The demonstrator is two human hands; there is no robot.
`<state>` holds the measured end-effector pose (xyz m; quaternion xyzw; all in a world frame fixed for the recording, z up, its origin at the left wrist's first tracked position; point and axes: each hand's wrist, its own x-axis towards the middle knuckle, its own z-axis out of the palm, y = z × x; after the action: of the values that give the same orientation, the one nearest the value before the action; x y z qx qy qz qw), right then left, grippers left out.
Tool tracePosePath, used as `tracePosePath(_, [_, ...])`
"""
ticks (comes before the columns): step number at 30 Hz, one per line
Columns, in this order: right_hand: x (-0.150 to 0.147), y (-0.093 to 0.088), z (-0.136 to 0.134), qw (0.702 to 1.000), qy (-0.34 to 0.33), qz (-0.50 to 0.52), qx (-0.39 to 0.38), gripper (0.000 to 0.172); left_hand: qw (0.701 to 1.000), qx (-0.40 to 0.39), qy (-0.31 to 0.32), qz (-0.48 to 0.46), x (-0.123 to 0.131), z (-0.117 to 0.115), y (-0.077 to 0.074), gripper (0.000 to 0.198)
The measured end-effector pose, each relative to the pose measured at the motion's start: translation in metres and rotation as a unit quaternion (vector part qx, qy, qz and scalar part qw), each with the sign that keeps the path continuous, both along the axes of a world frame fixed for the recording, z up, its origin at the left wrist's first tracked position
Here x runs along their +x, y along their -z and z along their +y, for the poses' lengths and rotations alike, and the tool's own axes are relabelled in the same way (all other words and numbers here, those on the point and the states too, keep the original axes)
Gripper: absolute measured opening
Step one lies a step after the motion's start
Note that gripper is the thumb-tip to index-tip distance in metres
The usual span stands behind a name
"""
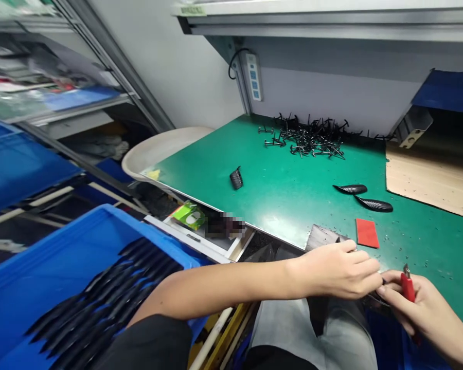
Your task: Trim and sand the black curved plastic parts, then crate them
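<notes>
My left hand is closed over the table's front edge, its fingers curled round a black plastic part that they mostly hide. Beside its fingertips, my right hand grips red-handled nippers with the metal tip pointing up. Its thumb and finger also meet a small dark bit between the hands. A red rectangular pad lies just beyond my hands. Farther back rest two black, ribbed, leaf-shaped parts. Under my left hand a grey sheet overlaps the table edge.
Black stick-like pieces are heaped at the back of the green table. A curved black ribbed piece sits alone. Small dark scraps dot the right side near a cardboard sheet. At left stands a blue bin of black parts beside an open drawer.
</notes>
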<state>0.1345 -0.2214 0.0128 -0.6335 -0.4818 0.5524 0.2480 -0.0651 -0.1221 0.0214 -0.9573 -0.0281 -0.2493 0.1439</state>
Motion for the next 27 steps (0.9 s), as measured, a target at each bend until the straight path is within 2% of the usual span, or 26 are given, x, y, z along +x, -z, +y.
tracePosePath(4, [0.005, 0.009, 0.005, 1.000, -0.008, -0.007, 0.016, 0.048, 1.000, 0.002, 0.021, 0.000, -0.001, 0.007, 0.013, 0.023])
tracePosePath(7, [0.002, 0.016, 0.016, 0.999, -0.007, 0.029, 0.032, 0.050, 1.000, 0.008, 0.021, -0.014, -0.018, 0.027, 0.018, 0.024])
tracePosePath(9, [0.001, 0.017, 0.024, 0.997, 0.010, 0.062, 0.042, 0.059, 0.999, -0.027, -0.024, 0.008, -0.035, 0.053, 0.019, 0.025])
tracePosePath(11, [0.005, 0.014, 0.029, 0.994, 0.034, 0.088, 0.054, 0.066, 0.991, -0.104, -0.067, 0.059, -0.054, 0.088, 0.022, 0.026])
tracePosePath(14, [0.021, 0.012, 0.026, 0.988, 0.068, 0.116, 0.082, 0.061, 0.963, -0.243, -0.069, 0.099, -0.082, 0.138, 0.025, 0.029])
tracePosePath(16, [0.038, 0.015, 0.017, 0.979, 0.098, 0.161, 0.079, 0.057, 0.953, -0.279, -0.065, 0.098, -0.095, 0.159, 0.024, 0.030])
tracePosePath(18, [0.056, 0.020, 0.006, 0.963, 0.137, 0.227, 0.054, 0.061, 0.954, -0.280, -0.069, 0.082, -0.099, 0.169, 0.019, 0.031])
tracePosePath(21, [0.080, 0.026, -0.011, 0.936, 0.198, 0.290, 0.028, 0.069, 0.948, -0.299, -0.101, 0.026, -0.073, 0.165, 0.007, 0.057])
tracePosePath(23, [0.087, 0.027, -0.018, 0.934, 0.220, 0.282, 0.031, 0.068, 0.939, -0.314, -0.140, 0.006, -0.033, 0.155, 0.003, 0.071])
tracePosePath(25, [0.087, 0.027, -0.023, 0.944, 0.228, 0.235, 0.039, 0.064, 0.929, -0.309, -0.186, 0.076, 0.015, 0.148, 0.005, 0.080])
tracePosePath(27, [0.081, 0.027, -0.026, 0.962, 0.222, 0.150, 0.054, 0.058, 0.913, -0.316, -0.230, 0.119, 0.060, 0.147, 0.011, 0.071])
